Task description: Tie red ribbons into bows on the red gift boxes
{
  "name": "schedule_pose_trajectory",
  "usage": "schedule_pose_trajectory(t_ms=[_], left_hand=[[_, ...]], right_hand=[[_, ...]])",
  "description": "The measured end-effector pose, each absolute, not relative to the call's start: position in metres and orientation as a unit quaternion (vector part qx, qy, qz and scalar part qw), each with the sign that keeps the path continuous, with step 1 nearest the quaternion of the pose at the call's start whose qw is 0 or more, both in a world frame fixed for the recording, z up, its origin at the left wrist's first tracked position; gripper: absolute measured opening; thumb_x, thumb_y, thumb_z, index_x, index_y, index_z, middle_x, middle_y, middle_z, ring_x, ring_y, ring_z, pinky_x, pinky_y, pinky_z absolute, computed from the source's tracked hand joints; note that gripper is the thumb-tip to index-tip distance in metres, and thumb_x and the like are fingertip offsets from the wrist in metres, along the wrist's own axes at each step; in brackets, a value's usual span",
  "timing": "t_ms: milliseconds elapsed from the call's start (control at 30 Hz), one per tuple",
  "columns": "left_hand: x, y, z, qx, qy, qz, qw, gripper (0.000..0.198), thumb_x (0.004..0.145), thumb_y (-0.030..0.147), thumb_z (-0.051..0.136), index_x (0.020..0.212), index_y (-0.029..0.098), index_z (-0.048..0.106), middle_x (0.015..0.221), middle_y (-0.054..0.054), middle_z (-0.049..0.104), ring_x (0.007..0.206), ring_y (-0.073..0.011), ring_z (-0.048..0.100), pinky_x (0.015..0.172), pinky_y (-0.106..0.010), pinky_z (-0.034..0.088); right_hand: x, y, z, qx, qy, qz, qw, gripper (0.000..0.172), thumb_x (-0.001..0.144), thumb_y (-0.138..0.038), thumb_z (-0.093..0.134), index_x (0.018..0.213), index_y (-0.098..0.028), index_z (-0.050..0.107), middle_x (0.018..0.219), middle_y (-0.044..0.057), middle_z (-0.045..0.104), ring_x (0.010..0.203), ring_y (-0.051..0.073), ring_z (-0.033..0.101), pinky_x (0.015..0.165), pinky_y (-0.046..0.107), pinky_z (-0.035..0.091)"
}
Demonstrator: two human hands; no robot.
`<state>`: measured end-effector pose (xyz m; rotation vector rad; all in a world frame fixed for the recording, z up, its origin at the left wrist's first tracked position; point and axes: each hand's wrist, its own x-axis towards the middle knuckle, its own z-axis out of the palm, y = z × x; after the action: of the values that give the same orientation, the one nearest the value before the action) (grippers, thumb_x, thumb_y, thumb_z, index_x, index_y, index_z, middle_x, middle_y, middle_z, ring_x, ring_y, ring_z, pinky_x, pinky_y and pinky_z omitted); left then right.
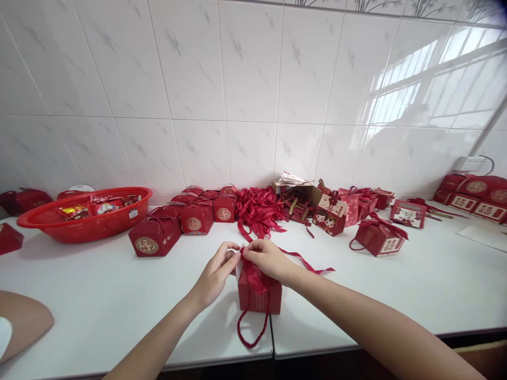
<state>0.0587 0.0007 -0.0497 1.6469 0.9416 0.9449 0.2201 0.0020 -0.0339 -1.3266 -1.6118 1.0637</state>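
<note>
A small red gift box (247,300) stands upright near the table's front edge, its twisted rope handle (252,344) hanging down over the near side. Both hands meet at the top of the box. My left hand (217,272) pinches a red ribbon (256,278) at the upper left corner. Right beside it, my right hand (266,257) grips the same ribbon between thumb and fingers. One ribbon tail drapes over the box front. The knot or loop between the fingertips is mostly hidden.
A red plastic basket (95,229) with wrapped sweets stands at the left. Red boxes (154,237) line the wall side, near a heap of red ribbons (261,206). To the right are a ribboned box (378,237) and printed box (330,214). Someone's elbow (29,322) rests at left.
</note>
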Motion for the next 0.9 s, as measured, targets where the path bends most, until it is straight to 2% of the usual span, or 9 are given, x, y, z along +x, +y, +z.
schedule_pose_trajectory(t_ms=[233, 400, 500, 633, 900], left_hand=[[0.062, 0.004, -0.045, 0.716, 0.376, 0.379, 0.45, 0.023, 0.089, 0.043, 0.045, 0.084, 0.021, 0.041, 0.069, 0.005, 0.042, 0.066, -0.0123, 0.042, 0.066, -0.026, 0.038], [0.069, 0.004, -0.047, 0.703, 0.379, 0.388, 0.46, 0.024, 0.089, 0.045, 0.044, 0.09, 0.022, 0.041, 0.072, 0.004, 0.046, 0.068, -0.0132, 0.044, 0.068, -0.027, 0.039], [0.072, 0.004, -0.05, 0.701, 0.391, 0.395, 0.447, 0.025, 0.09, 0.047, 0.043, 0.095, 0.022, 0.042, 0.076, 0.003, 0.05, 0.068, -0.0127, 0.045, 0.069, -0.027, 0.04], [0.075, 0.002, -0.053, 0.678, 0.384, 0.425, 0.46, 0.028, 0.09, 0.049, 0.042, 0.095, 0.022, 0.045, 0.084, 0.001, 0.054, 0.076, -0.0138, 0.054, 0.072, -0.028, 0.047], [0.072, 0.003, -0.053, 0.646, 0.416, 0.478, 0.425, 0.034, 0.076, 0.047, 0.061, 0.089, 0.016, 0.059, 0.091, -0.005, 0.065, 0.081, -0.0201, 0.063, 0.07, -0.032, 0.057]], right_hand=[[0.222, 0.003, -0.034, -0.526, -0.632, 0.403, 0.402, 0.007, 0.072, -0.02, 0.06, 0.067, -0.017, 0.064, 0.065, 0.0, 0.061, 0.063, 0.013, 0.054, 0.059, 0.023, 0.042], [0.229, 0.004, -0.031, -0.511, -0.631, 0.41, 0.415, 0.006, 0.072, -0.019, 0.062, 0.069, -0.016, 0.065, 0.064, 0.0, 0.062, 0.061, 0.012, 0.056, 0.057, 0.022, 0.043], [0.232, 0.004, -0.031, -0.494, -0.635, 0.406, 0.434, 0.005, 0.073, -0.017, 0.062, 0.074, -0.015, 0.066, 0.069, 0.001, 0.067, 0.064, 0.013, 0.061, 0.061, 0.022, 0.047], [0.235, 0.001, -0.035, -0.47, -0.66, 0.37, 0.455, 0.01, 0.074, -0.019, 0.063, 0.078, -0.014, 0.071, 0.078, 0.005, 0.071, 0.072, 0.016, 0.065, 0.068, 0.026, 0.05], [0.239, -0.011, -0.039, -0.407, -0.75, 0.263, 0.449, 0.015, 0.078, -0.019, 0.062, 0.078, -0.022, 0.077, 0.092, 0.003, 0.072, 0.087, 0.017, 0.066, 0.083, 0.027, 0.048]])
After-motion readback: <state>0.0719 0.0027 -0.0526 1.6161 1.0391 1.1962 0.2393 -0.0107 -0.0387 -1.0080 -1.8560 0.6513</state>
